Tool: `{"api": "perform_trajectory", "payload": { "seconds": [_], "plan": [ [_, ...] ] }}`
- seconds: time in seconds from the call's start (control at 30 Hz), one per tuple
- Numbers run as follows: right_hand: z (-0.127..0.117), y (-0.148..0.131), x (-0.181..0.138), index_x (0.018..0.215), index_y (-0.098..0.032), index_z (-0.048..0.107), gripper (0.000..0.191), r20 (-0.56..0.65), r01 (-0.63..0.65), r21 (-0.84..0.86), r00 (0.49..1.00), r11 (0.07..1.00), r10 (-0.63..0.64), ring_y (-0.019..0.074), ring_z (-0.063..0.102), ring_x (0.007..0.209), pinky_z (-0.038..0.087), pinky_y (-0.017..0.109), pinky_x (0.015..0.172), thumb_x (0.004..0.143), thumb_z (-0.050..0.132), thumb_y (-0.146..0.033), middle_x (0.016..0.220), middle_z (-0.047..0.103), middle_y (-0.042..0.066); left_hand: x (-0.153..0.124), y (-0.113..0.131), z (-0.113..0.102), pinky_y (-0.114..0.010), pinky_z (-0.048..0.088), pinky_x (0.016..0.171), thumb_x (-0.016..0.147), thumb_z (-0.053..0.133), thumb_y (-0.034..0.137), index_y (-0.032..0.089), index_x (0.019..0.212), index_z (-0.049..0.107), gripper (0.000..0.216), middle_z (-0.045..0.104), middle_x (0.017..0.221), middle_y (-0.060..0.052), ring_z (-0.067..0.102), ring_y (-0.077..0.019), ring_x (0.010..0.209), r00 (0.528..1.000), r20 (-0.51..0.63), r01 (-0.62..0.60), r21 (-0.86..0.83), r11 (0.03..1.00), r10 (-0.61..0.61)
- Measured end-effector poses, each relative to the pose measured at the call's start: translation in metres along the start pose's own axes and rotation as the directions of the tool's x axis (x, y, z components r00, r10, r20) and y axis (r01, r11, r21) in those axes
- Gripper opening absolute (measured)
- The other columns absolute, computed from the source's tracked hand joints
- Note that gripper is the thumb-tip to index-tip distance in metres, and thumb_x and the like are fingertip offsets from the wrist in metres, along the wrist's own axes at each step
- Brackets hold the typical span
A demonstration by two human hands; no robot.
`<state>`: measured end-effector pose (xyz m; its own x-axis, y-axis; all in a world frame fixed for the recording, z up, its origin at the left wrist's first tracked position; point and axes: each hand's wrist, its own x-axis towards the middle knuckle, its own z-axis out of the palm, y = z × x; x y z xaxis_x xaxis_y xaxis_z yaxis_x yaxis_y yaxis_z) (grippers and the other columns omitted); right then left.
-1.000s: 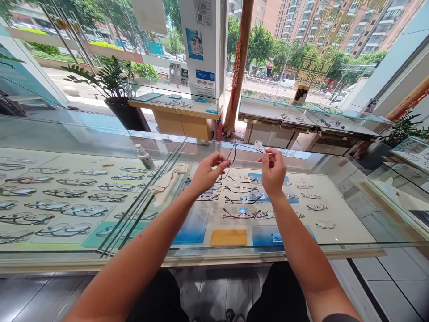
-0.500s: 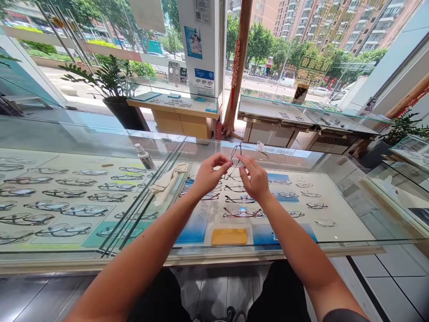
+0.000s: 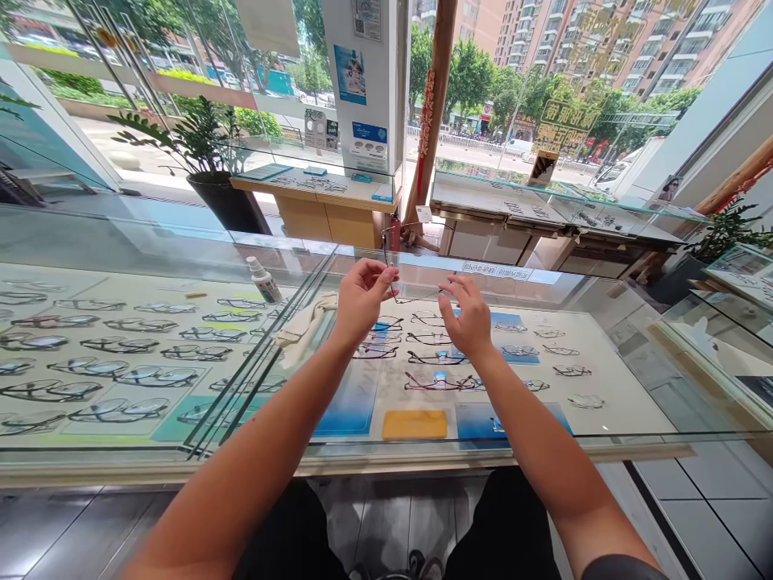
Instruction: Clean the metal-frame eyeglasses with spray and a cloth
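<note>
A thin-framed pair of eyeglasses [image 3: 396,298] is held up above the glass counter, with a small white tag [image 3: 423,213] hanging by its far part. My left hand [image 3: 361,300] pinches the frame's left side between thumb and fingers. At the right, my right hand [image 3: 468,316] has its thumb and forefinger curled close at the other end of the thin frame, seemingly gripping it. Much of the frame is too fine to make out against the background. Below, several eyeglasses [image 3: 438,383] lie in rows inside the glass display counter [image 3: 628,403].
A white spray bottle [image 3: 264,280] and a beige cloth [image 3: 307,326] rest on the counter, left of my hands. Inside lies a yellow case [image 3: 415,424]. Beyond stand other display cabinets [image 3: 338,217], a wooden post [image 3: 430,121] and a potted plant [image 3: 223,197].
My hands have moved apart, the left one slightly left and up. The eyeglasses have turned, with their tagged part now further left and higher.
</note>
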<state>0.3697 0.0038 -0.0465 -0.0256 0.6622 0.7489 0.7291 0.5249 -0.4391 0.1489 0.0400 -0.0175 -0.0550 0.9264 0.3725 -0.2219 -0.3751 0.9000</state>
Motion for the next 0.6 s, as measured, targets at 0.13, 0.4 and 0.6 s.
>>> {"api": "perform_trajectory", "payload": {
  "seconds": [0.13, 0.4, 0.6],
  "plan": [
    [-0.002, -0.004, 0.001, 0.121, -0.024, 0.08, 0.028, -0.004, 0.031, -0.074, 0.999, 0.997, -0.032, 0.034, 0.071, 0.12, 0.056, 0.055, 0.11, 0.11, 0.059, -0.039, 0.126, 0.081, 0.012, -0.002, 0.0, 0.001, -0.034, 0.069, 0.08, 0.08, 0.094, 0.066, 0.02, 0.096, 0.069, 0.055, 0.078, 0.103, -0.009, 0.076, -0.0222, 0.101, 0.999, 0.022, -0.026, 0.043, 0.999, 0.025],
    [0.005, -0.021, -0.005, 0.139, -0.027, 0.077, 0.041, 0.092, 0.066, 0.231, 0.992, 0.971, -0.089, 0.0341, 0.071, 0.131, 0.055, 0.055, 0.116, 0.102, 0.077, -0.045, 0.139, 0.08, 0.012, -0.02, -0.005, 0.012, -0.042, 0.065, 0.093, 0.092, 0.085, 0.052, 0.019, 0.089, 0.07, 0.037, 0.074, 0.136, -0.015, 0.072, -0.0307, 0.125, 0.965, 0.258, -0.078, 0.094, 0.993, 0.051],
    [0.01, -0.022, -0.008, 0.123, -0.027, 0.082, 0.025, 0.106, 0.009, 0.348, 0.993, 0.937, -0.049, 0.0313, 0.076, 0.115, 0.061, 0.05, 0.103, 0.102, 0.075, -0.038, 0.123, 0.085, 0.01, -0.023, -0.008, 0.015, -0.05, 0.059, 0.108, 0.085, 0.092, 0.051, 0.018, 0.088, 0.073, 0.038, 0.077, 0.135, -0.015, 0.074, -0.0314, 0.122, 0.949, 0.316, -0.013, 0.033, 0.999, 0.002]
  ]
}}
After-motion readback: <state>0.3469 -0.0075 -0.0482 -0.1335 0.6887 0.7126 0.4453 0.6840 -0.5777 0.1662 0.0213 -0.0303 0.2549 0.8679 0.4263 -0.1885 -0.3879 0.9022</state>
